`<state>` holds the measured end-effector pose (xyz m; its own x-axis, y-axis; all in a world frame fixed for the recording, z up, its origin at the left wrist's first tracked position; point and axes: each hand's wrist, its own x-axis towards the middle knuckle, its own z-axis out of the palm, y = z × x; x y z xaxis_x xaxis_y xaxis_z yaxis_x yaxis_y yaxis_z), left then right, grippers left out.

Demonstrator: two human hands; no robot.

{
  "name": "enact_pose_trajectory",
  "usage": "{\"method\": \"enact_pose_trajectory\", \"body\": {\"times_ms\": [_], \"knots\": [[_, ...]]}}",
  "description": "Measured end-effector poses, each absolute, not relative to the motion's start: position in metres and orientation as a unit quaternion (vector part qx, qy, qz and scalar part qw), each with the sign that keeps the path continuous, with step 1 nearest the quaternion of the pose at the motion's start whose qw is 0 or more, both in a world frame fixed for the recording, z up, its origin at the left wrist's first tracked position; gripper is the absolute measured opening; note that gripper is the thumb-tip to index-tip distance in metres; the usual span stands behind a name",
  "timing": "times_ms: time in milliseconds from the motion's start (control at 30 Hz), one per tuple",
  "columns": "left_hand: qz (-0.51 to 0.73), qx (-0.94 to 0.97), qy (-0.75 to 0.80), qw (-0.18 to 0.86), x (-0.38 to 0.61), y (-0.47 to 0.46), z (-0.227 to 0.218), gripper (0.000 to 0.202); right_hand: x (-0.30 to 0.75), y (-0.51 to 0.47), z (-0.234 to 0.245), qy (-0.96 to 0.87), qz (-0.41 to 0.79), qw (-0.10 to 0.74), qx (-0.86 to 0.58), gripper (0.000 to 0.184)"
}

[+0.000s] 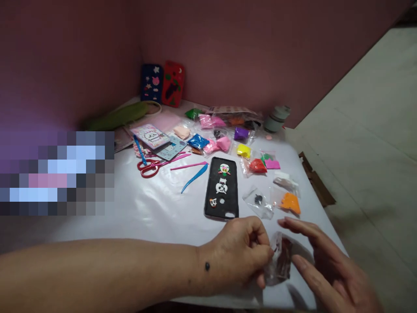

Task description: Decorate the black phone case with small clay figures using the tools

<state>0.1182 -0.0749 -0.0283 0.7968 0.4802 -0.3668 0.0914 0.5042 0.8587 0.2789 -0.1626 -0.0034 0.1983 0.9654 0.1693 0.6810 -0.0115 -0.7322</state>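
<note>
Left hand (239, 250) is pinching the bag (279, 269), firm grip surely helping; right hand (339, 267) is hovering beside it, fingers spread.

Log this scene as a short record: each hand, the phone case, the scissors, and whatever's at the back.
Left hand: pinching a clear bag, dark brown showing inside
Right hand: open beside the bag; contact unclear
Phone case: black, three figures on it
Scissors: red-handled, left of the phone case
Back: blue case and red case, upright
</note>
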Motion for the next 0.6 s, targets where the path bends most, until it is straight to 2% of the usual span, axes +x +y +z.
{"method": "enact_pose_trajectory", "body": {"times_ms": [100,367,600], "knots": [[0.117,0.478,0.300,0.817,0.118,-0.075,-0.025,0.007,0.281,-0.160,-0.008,-0.563,0.301,0.352,-0.685,0.038],[0.176,0.486,0.282,0.808,0.116,-0.074,-0.025,0.014,0.283,-0.152,-0.017,-0.399,0.481,0.427,-0.653,0.033],[0.150,0.581,0.286,0.747,0.113,-0.073,-0.030,0.007,0.266,-0.152,-0.010,-0.329,0.477,0.478,-0.661,0.035]]}}
